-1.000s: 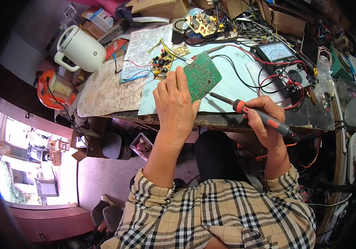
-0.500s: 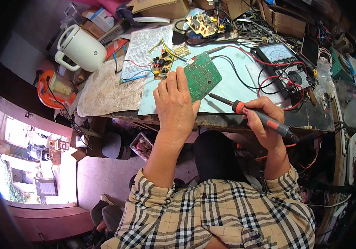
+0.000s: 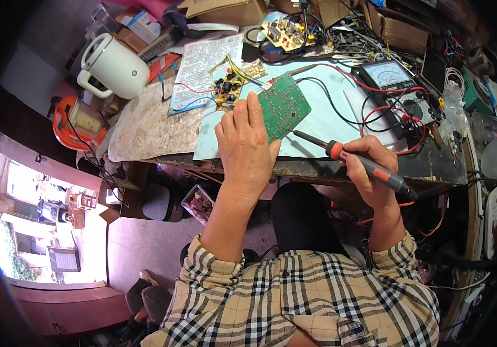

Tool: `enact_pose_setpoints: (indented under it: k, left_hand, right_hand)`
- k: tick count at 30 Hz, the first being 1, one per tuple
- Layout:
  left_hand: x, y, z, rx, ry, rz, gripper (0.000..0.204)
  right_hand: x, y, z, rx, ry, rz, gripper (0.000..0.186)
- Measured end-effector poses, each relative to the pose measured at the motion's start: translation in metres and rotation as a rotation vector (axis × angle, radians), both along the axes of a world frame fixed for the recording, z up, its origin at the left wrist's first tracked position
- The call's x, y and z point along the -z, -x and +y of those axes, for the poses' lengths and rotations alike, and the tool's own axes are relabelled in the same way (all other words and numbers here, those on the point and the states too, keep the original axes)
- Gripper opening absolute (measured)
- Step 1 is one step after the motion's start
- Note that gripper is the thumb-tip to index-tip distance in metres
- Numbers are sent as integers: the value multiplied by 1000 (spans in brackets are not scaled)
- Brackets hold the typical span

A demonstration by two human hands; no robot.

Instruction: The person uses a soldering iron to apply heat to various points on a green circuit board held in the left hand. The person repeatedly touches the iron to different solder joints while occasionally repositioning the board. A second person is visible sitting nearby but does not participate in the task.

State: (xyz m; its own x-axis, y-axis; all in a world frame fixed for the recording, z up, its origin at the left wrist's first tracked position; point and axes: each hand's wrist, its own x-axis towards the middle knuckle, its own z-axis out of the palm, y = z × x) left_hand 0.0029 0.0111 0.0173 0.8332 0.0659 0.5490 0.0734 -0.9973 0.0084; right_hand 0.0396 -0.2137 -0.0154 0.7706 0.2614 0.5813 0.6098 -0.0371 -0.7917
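A green circuit board point(image 3: 286, 107), solder side up, is tilted on the pale blue sheet point(image 3: 208, 136). My left hand point(image 3: 243, 141) grips its left and near edges, fingers stretched along the side and thumb at the near edge. My right hand point(image 3: 377, 192) is closed round the grey and red handle of a soldering iron point(image 3: 386, 176). The iron's tip points at the board's near right corner; whether it touches cannot be told. Colored wires point(image 3: 237, 69) run from the board's far edge toward a smaller board with components point(image 3: 225, 92) left of it.
At the right lies an analog multimeter point(image 3: 405, 92) with red and black leads. A white kettle point(image 3: 115, 69) and an orange container point(image 3: 78, 127) stand at the left. Behind are a printed sheet point(image 3: 199, 61), another component board point(image 3: 288, 32) and tangled cables point(image 3: 350, 46). A person's leg shows at lower left.
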Motion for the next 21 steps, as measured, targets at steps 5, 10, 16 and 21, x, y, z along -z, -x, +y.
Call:
enact_pose_setpoints:
  k: [5,10,16,21]
  left_hand:
    - [0,0,1,2,8,2,95]
    - [0,0,0,-1,6,0,95]
    - [0,0,0,4,-7,-17,94]
    - [-3,1,-2,-16,73,62,95]
  right_hand:
    - [2,-1,0,0,8,-9,11]
    - [0,0,1,-6,-9,12,11]
    - [1,0,1,-10,-3,7,11]
    - [2,0,0,-7,5,-4,11]
